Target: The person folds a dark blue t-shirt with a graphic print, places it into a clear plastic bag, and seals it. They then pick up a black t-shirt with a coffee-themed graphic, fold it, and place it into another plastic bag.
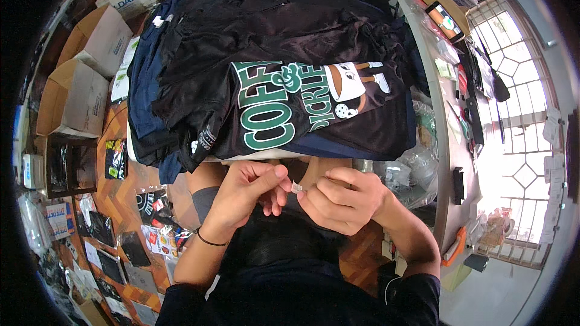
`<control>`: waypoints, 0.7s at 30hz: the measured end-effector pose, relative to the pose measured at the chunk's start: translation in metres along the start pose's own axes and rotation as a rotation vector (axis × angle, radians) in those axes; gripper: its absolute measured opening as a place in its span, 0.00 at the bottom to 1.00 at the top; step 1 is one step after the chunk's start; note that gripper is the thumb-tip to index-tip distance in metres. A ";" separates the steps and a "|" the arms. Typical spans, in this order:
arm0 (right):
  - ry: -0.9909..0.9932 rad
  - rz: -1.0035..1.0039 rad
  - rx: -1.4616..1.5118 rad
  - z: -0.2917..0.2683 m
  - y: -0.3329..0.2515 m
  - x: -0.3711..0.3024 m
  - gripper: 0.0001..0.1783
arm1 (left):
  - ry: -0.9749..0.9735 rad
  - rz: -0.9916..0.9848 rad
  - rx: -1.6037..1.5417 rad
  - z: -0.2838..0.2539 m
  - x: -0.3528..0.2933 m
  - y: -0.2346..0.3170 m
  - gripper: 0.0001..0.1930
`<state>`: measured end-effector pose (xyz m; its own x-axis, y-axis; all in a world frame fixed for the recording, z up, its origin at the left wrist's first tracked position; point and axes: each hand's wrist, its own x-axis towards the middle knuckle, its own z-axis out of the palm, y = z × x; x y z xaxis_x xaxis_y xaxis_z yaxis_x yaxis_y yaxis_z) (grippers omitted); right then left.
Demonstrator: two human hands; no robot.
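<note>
A small white label (296, 187) is between my two hands, in front of the table's near edge. My right hand (344, 199) pinches it from the right with curled fingers. At its left edge, the thumb and fingers of my left hand (254, 190) are closed together; a dark band circles that wrist. Just beyond my hands, a black T-shirt (205, 84) with green-and-white lettering and a cartoon cup print lies rumpled on a pile. Navy garments (145, 96) show beneath it at the left.
Open cardboard boxes (75, 93) stand at the left. Packaged garments (160, 238) lie on the parquet floor. Along the right runs a long counter (438, 163) with a phone (444, 21), scissors (465, 124) and a black object (459, 185). Clear plastic bags (417, 172) bulge beneath its edge.
</note>
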<state>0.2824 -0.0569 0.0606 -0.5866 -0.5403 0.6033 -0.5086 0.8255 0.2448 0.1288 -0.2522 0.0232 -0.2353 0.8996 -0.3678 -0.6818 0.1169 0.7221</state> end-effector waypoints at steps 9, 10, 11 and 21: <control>-0.007 -0.040 -0.012 -0.002 0.004 0.001 0.10 | 0.016 -0.064 0.140 -0.001 0.007 -0.003 0.16; -0.005 -0.051 -0.015 -0.002 0.004 0.001 0.10 | 0.016 -0.081 0.162 -0.001 0.007 -0.002 0.15; -0.012 -0.053 -0.014 -0.002 0.004 0.000 0.09 | 0.010 -0.086 0.169 -0.001 0.008 -0.003 0.13; -0.116 0.367 0.087 -0.019 -0.008 -0.029 0.13 | 0.094 0.016 0.190 0.000 0.016 -0.011 0.07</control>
<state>0.3160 -0.0449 0.0557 -0.8041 -0.2312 0.5477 -0.3005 0.9530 -0.0389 0.1325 -0.2394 0.0096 -0.3146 0.8597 -0.4024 -0.5369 0.1884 0.8224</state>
